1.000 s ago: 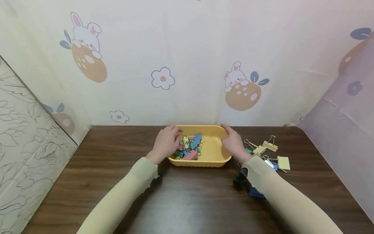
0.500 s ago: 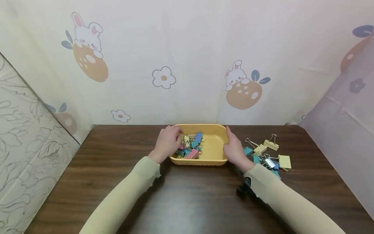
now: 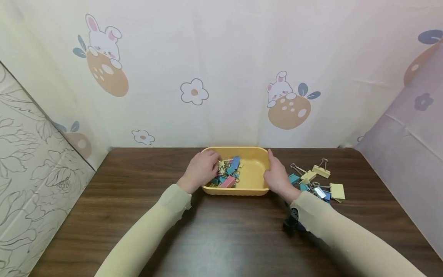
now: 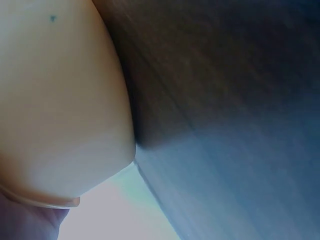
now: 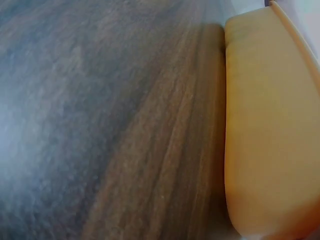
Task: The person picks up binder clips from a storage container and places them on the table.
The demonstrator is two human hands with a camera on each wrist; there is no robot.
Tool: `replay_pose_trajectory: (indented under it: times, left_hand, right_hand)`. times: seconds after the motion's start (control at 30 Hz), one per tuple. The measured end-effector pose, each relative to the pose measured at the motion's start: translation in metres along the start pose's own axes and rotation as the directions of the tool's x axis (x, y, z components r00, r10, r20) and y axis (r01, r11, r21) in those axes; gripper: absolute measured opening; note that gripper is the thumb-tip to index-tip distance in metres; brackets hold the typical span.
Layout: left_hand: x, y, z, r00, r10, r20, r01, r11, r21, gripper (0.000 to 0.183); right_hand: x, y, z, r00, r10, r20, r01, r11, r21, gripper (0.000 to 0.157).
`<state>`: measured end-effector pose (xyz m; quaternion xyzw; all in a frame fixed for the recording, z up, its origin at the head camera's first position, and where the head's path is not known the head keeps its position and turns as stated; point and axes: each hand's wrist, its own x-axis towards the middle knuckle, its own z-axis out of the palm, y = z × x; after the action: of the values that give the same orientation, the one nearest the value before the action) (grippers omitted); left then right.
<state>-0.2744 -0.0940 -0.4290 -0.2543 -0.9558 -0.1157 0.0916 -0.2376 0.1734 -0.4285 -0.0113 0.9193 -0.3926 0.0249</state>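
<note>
A yellow plastic tray (image 3: 254, 191) lies at the table's back edge. Binder clips in several colours fill its left part, among them a pink binder clip (image 3: 228, 182) and a blue binder clip (image 3: 235, 163). My left hand (image 3: 200, 169) reaches over the tray's left end, its bent fingers above the clips; their tips are partly hidden, so a pinch cannot be made out. At the other end, my right hand (image 3: 278, 175) grips the tray's wall. Both wrist views show mostly the tray's outer side (image 4: 65, 105) and wall (image 5: 270, 120).
To the right of the tray lies a loose pile of binder clips, with a yellow binder clip (image 3: 337, 192) and a teal binder clip (image 3: 294, 179). A black object (image 3: 291, 224) shows at the right wrist. A printed curtain (image 3: 228, 115) hangs behind the wooden table (image 3: 221, 238).
The left hand has shifted right, further over the clips in the tray. The right hand moved from inside the tray's right end to its outer edge, then stayed there.
</note>
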Motion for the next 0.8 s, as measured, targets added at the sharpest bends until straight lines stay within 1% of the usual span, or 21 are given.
replay_pose_trajectory:
  times: [0.17,0.27,0.37,0.43,0.5,0.57,0.67,0.73,0.8]
  left_hand:
    - [0.0015,0.0011,-0.0018,0.997,0.041,0.062,-0.042,0.999,0.003,0.023]
    - [0.0013,0.0014,-0.0024,0.992,0.063,0.105,-0.063,0.998,0.005,0.032]
    - [0.0007,0.0014,-0.0019,0.986,0.098,0.132,-0.099,0.995,0.006,0.044]
    - [0.0004,0.0011,-0.0014,0.982,0.126,0.143,-0.128,0.992,0.007,0.048]
    - [0.0001,0.001,-0.0014,0.979,0.145,0.146,-0.148,0.989,0.012,0.043]
    - [-0.0002,0.0008,-0.0017,0.977,0.154,0.145,-0.157,0.988,0.011,0.033]
    - [-0.0008,-0.0001,-0.0023,0.979,0.167,0.117,-0.167,0.986,-0.007,0.018]
    - [-0.0012,-0.0006,-0.0028,0.982,0.168,0.091,-0.165,0.985,-0.038,0.012]
    - [-0.0015,-0.0011,-0.0034,0.986,0.155,0.062,-0.149,0.985,-0.09,0.008]
  right_hand:
    - [-0.0003,-0.001,-0.0012,1.0,-0.017,-0.006,0.017,1.0,-0.019,0.078]
    - [-0.0006,-0.0018,-0.0014,1.0,-0.013,-0.001,0.013,1.0,-0.018,0.079]
    - [-0.0004,-0.0017,-0.0011,1.0,0.003,0.008,-0.003,1.0,-0.008,0.08]
    - [-0.0002,-0.0013,-0.0008,1.0,0.009,0.009,-0.009,1.0,-0.006,0.08]
    - [-0.0002,-0.0007,-0.0003,1.0,0.013,0.008,-0.013,1.0,-0.004,0.08]
    - [-0.0003,-0.0002,0.0002,1.0,0.012,0.003,-0.012,1.0,-0.004,0.079]
    - [-0.0005,-0.0002,0.0005,1.0,0.009,-0.002,-0.009,1.0,-0.003,0.079]
    - [-0.0005,-0.0008,0.0001,1.0,0.007,-0.006,-0.007,1.0,-0.003,0.079]
    - [-0.0004,-0.0015,0.0,1.0,0.005,-0.009,-0.005,1.0,-0.002,0.079]
